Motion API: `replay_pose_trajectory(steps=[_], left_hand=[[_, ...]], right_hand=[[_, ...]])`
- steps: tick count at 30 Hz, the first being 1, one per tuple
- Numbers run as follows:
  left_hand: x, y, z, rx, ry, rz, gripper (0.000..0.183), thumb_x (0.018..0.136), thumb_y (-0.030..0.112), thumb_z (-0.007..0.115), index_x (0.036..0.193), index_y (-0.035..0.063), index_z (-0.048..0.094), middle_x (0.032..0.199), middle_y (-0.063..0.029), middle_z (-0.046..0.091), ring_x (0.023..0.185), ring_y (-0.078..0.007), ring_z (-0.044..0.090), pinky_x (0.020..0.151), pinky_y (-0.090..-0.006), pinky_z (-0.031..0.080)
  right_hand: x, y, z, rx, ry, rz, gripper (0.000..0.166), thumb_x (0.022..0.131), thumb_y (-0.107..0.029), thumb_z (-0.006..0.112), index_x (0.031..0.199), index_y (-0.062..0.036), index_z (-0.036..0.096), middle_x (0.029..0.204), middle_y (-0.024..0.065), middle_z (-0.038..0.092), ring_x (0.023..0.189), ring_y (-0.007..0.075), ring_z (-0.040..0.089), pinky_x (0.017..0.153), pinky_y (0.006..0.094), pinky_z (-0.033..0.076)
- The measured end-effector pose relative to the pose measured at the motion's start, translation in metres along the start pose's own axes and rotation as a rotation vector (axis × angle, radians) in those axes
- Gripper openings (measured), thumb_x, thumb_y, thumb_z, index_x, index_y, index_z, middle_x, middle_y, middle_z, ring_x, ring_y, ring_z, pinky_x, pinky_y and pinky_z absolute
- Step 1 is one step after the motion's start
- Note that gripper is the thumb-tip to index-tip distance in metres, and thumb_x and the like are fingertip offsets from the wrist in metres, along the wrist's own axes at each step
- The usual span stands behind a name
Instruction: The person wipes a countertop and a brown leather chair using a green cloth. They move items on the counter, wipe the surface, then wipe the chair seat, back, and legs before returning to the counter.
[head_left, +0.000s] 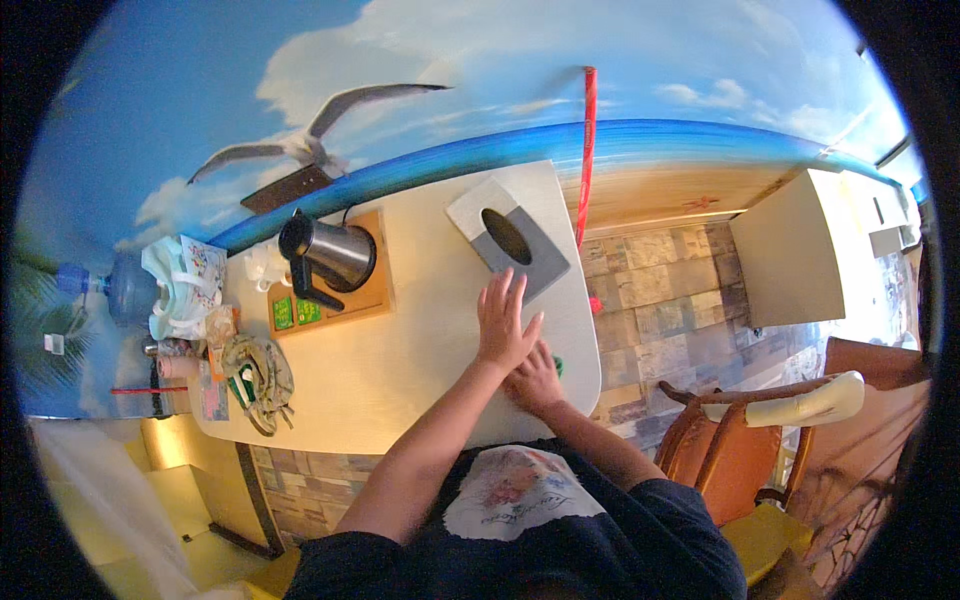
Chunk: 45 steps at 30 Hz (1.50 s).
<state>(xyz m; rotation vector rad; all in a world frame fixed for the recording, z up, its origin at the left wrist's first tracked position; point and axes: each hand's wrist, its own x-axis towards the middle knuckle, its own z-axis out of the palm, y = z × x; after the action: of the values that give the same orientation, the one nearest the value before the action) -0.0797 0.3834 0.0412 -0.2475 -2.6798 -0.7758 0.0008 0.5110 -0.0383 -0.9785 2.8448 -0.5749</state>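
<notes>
My left hand (507, 322) is held over the white table (420, 375), palm down with the fingers apart and nothing in it. Its fingertips overlap the near edge of a two-tone grey tissue box cover (534, 259), which has a dark oval opening. Just below the left hand, and partly covered by it, is my right hand (534, 381), near the table's front right corner. A small green thing (559, 365) peeks out beside the right fingers. Most of it is hidden, so whether the right hand grips it is unclear.
A steel electric kettle (341, 255) stands on a wooden tray (386, 277) with green packets (307, 310) and white cups (266, 266). A camouflage-patterned bag (259, 367) lies at the left end. A wooden chair (750, 450) is at the right, and a red strip (589, 150) hangs on the wall.
</notes>
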Motion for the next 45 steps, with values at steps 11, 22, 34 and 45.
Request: replay_pose_trajectory(steps=[11,22,34,45], left_hand=[[0.030,0.006,0.017,0.213,-0.195,-0.285,0.071,0.060,0.038,0.092,0.114,0.0098,0.055,0.157,-0.0199,0.026,0.146,-0.0541,0.013,0.102,-0.0765,0.029],[-0.019,0.028,-0.113,-0.805,0.096,-0.769,0.043,0.087,0.044,0.075,0.097,0.0047,0.059,0.106,-0.0105,0.058,0.103,-0.0255,0.053,0.089,-0.0397,0.046],[-0.104,0.045,-0.128,-1.520,0.359,-0.862,0.059,0.107,0.048,0.032,0.143,0.0035,0.045,0.136,-0.0114,0.054,0.124,-0.0201,0.053,0.104,-0.0349,0.043],[-0.120,0.021,-0.123,-1.377,0.226,-0.945,0.062,0.106,0.052,0.035,0.137,0.0011,0.053,0.123,-0.0121,0.063,0.113,-0.0195,0.060,0.100,-0.0337,0.045]], right_hand=[[0.016,0.099,-0.078,0.031,0.240,0.060,0.048,0.084,-0.029,0.069,0.132,-0.0296,0.061,0.147,0.0077,0.046,0.140,0.0371,0.037,0.116,0.0596,0.026],[0.031,0.002,-0.158,0.651,0.650,-0.004,0.061,0.084,-0.001,0.070,0.141,-0.0121,0.053,0.145,0.0230,0.044,0.131,0.0436,0.045,0.109,0.0498,0.038],[0.076,-0.128,-0.199,0.320,0.399,-0.151,0.051,0.090,-0.025,0.067,0.139,-0.0208,0.057,0.147,0.0168,0.044,0.137,0.0432,0.038,0.113,0.0567,0.032],[0.055,-0.126,-0.205,0.307,0.328,-0.315,0.046,0.086,-0.020,0.071,0.131,-0.0147,0.062,0.133,0.0164,0.053,0.123,0.0412,0.048,0.104,0.0519,0.041]])
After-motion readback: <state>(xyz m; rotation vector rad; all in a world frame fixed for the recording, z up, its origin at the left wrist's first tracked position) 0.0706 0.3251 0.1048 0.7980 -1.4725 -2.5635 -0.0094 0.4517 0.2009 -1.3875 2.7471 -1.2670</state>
